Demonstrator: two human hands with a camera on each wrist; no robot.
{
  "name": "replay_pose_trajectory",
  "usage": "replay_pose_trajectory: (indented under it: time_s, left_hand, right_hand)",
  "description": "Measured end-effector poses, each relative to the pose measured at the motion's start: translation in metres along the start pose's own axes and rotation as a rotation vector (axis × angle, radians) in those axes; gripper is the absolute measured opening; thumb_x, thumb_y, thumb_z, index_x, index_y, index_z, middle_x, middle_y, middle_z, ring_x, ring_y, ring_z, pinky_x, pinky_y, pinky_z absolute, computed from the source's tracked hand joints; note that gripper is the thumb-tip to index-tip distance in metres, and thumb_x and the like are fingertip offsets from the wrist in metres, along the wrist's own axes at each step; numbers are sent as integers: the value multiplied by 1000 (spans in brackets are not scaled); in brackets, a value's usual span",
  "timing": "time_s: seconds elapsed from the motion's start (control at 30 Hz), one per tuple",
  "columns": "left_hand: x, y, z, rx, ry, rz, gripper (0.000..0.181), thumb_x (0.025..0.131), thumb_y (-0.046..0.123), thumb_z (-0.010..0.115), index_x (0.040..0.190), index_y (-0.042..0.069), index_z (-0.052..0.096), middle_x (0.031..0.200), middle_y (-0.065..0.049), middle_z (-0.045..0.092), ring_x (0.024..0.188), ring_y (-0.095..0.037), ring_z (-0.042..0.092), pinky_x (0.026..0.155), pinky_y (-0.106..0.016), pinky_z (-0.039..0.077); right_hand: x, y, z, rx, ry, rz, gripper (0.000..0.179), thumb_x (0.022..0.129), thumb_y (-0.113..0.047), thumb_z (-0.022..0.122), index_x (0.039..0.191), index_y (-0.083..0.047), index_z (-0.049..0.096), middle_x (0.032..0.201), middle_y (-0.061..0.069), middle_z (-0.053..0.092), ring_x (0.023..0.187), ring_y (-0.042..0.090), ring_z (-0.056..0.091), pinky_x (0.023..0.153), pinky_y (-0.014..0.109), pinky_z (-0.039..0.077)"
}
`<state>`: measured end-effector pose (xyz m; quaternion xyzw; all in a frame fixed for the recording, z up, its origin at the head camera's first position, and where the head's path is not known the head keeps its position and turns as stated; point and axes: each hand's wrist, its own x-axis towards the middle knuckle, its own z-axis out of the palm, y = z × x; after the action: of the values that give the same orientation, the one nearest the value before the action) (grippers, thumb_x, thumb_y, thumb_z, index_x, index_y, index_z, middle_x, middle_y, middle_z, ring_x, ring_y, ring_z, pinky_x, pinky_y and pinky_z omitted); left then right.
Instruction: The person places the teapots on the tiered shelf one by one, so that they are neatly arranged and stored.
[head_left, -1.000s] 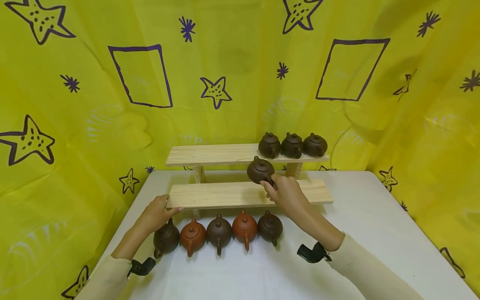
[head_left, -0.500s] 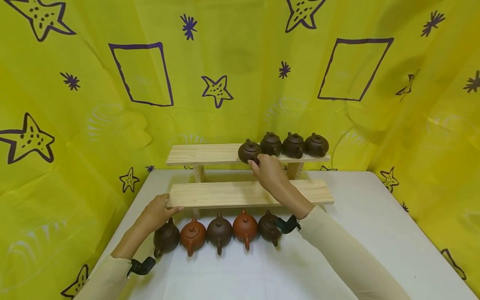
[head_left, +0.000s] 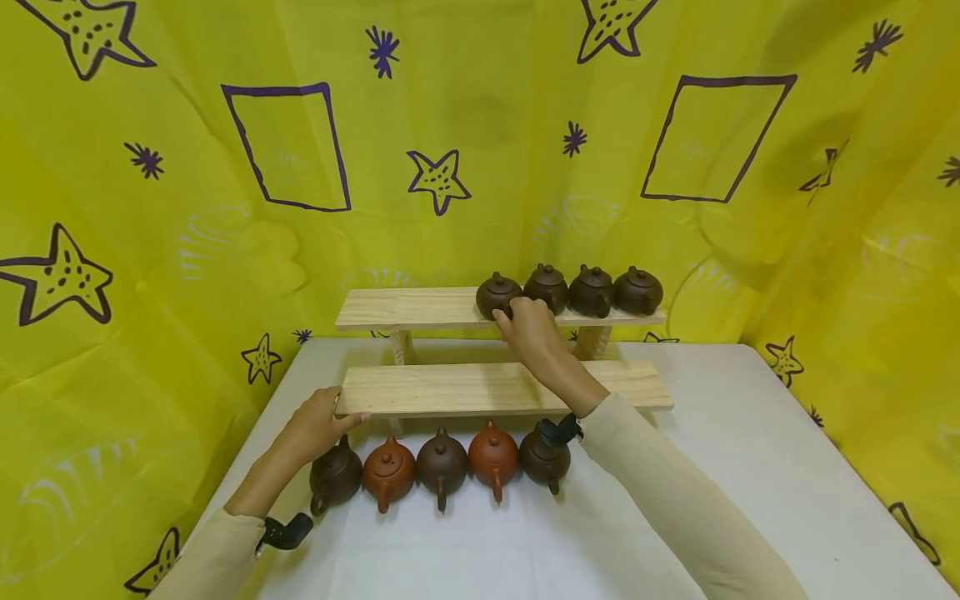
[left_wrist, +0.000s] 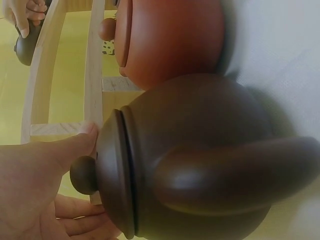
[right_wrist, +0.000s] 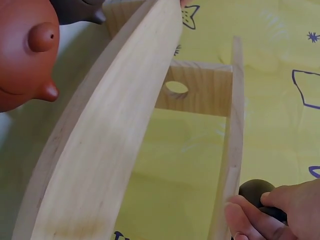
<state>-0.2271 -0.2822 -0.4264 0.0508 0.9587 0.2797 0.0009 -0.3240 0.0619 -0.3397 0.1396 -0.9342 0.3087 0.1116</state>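
A dark brown teapot (head_left: 497, 293) sits on the upper shelf (head_left: 408, 307) of a two-tier wooden stand, left of several similar ones. My right hand (head_left: 538, 337) pinches it at the handle side. In the right wrist view, part of that teapot (right_wrist: 257, 190) shows behind the fingers of my right hand (right_wrist: 287, 210). My left hand (head_left: 311, 427) grips the left end of the lower shelf (head_left: 438, 388), thumb along its front edge. Just below that hand stands a dark teapot (head_left: 335, 477), which looms large in the left wrist view.
Several teapots line the white table (head_left: 480, 550) before the stand, including a left orange one (head_left: 388, 472), a middle dark one (head_left: 442, 462) and a right orange one (head_left: 493, 458). My right wrist partly covers the rightmost dark teapot (head_left: 546, 465). A yellow patterned cloth (head_left: 510, 175) hangs behind.
My right hand has carried the dark teapot up and leftward from before the lower shelf onto the upper shelf, beside the others. My left hand has kept its grip on the lower shelf.
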Motion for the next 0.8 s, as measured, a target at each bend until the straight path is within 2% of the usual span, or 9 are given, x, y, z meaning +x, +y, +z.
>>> replay_pose_trajectory:
  time_s: [0.23, 0.5, 0.67, 0.8]
  left_hand:
    - [0, -1, 0, -3, -1, 1, 61, 100, 30, 75, 131, -18, 55, 121, -33, 65, 104, -38, 64, 90, -56, 52]
    - [0, 0, 0, 3, 2, 2, 62, 100, 29, 75, 132, -19, 55, 120, -34, 65, 102, -37, 63, 88, -56, 53]
    - [0, 2, 1, -1, -4, 11, 60, 100, 28, 75, 131, -20, 55, 120, -34, 65, 102, -37, 64, 89, -56, 53]
    - [0, 2, 1, 6, 1, 5, 61, 100, 27, 75, 131, -20, 54, 121, -35, 65, 104, -38, 64, 91, -58, 53]
  right_hand:
    - [7, -4, 3, -13, -1, 35, 39, 109, -29, 61, 78, -5, 61, 62, 7, 53, 51, 21, 53, 49, 31, 40]
    - [7, 1, 6, -15, 32, 21, 54, 106, -35, 65, 61, -11, 48, 53, -1, 39, 45, 15, 41, 45, 28, 33]
    - [-8, 9, -1, -13, 13, -13, 64, 104, -38, 68, 52, -16, 39, 49, -6, 27, 44, 11, 28, 46, 27, 26]
    - [-30, 15, -9, -14, -17, -70, 65, 105, -34, 66, 50, -18, 37, 50, -8, 25, 47, 10, 25, 46, 27, 24]
